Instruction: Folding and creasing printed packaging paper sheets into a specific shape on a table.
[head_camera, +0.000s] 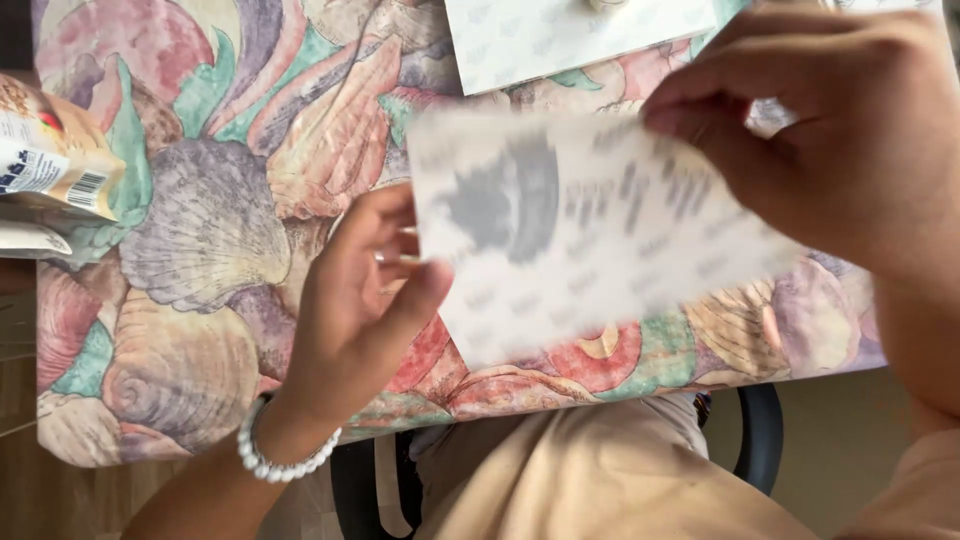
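White paper sheet (590, 240) is pinched between my left hand (355, 310) and right hand (830, 130) (fingers closed on both edges); pulling unevenly, I think, may tear or crease it.

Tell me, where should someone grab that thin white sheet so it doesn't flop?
Probably by its two short ends, as now: the left hand pinches the near-left corner and the right hand the top-right edge. The white sheet is thin, flat and blurred by motion above the seashell tablecloth, so a grip from both sides likely keeps it taut.
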